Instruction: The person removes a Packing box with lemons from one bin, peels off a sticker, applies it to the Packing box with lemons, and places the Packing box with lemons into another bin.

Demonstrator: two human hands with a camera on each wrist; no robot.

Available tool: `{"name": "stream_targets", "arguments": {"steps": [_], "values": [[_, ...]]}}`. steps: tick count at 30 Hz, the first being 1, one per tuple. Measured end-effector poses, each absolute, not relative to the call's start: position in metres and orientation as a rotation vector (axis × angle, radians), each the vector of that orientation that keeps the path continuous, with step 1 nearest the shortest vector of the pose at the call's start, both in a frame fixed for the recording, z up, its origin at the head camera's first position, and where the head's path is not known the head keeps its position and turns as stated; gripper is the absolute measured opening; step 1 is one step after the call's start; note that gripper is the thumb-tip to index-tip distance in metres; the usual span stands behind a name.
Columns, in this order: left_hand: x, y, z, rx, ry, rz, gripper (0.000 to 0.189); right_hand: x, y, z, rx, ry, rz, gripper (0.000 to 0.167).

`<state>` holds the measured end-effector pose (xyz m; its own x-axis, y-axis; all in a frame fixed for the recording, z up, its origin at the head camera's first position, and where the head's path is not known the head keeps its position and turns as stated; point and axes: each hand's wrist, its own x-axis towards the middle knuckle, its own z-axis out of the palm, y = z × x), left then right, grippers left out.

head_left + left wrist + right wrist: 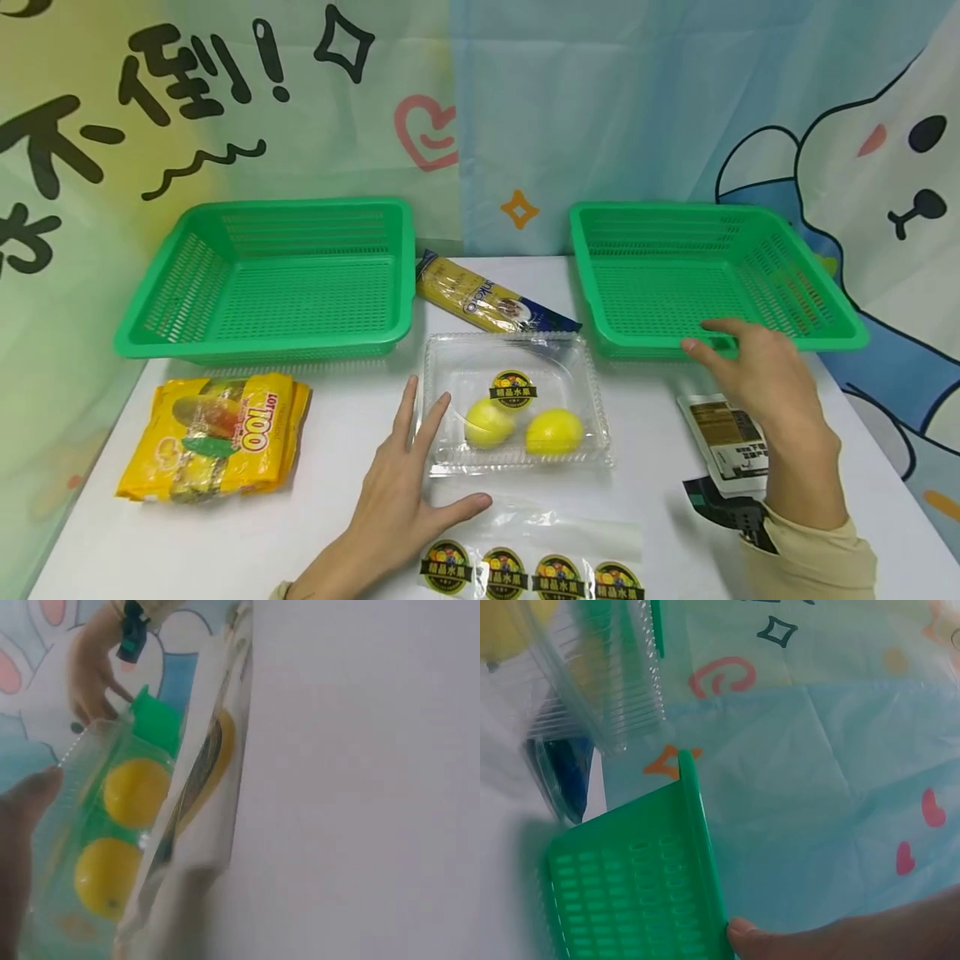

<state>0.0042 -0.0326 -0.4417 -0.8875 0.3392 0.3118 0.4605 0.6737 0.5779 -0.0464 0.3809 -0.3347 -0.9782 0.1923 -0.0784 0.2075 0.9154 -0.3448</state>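
A clear plastic clamshell box (450, 367) with a round fruit label holds two yellow lemons (555, 432) on the white table. My left hand (397, 492) is beside its left front corner, thumb and fingers spread, holding nothing. In the left wrist view, the left thumb (26, 806) appears near the box. At the front rim of the right green basket (630, 343) is my right hand (772, 387), its thumb and forefinger apart with nothing between them. The right wrist view shows the thumb (780, 939) by that rim; whether it touches cannot be told.
Another green basket (270, 348) stands at the back left. A pasta packet (487, 296) lies between the baskets. Yellow snack bags (213, 437) lie on the left, a white and brown pouch (723, 442) under the right forearm. A clear label strip (532, 533) is in front.
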Motion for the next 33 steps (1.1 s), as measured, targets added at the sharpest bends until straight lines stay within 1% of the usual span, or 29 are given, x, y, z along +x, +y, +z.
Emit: {"name": "stream_targets", "arguments": {"steps": [6, 10, 15, 21, 27, 33], "values": [[-0.004, -0.02, -0.445, -0.531, -2.636, -1.414, 0.116, -0.046, 0.384, -0.336, 0.299, 3.015, -0.511, 0.064], [-0.01, -0.017, -0.446, -0.496, -2.569, -1.554, 0.109, -0.046, 0.384, -0.336, 0.321, 3.019, -0.491, 0.063], [-0.015, -0.016, -0.448, -0.497, -2.513, -1.546, 0.096, -0.047, 0.385, -0.335, 0.345, 3.02, -0.491, 0.062], [-0.016, -0.017, -0.446, -0.505, -2.437, -1.492, 0.09, -0.047, 0.384, -0.335, 0.358, 3.026, -0.479, 0.061], [-0.014, -0.016, -0.445, -0.527, -2.311, -1.388, 0.077, -0.047, 0.384, -0.334, 0.367, 3.023, -0.482, 0.061], [-0.014, -0.016, -0.431, -0.531, -2.173, -1.431, 0.072, -0.047, 0.384, -0.333, 0.366, 3.016, -0.497, 0.061]]}}
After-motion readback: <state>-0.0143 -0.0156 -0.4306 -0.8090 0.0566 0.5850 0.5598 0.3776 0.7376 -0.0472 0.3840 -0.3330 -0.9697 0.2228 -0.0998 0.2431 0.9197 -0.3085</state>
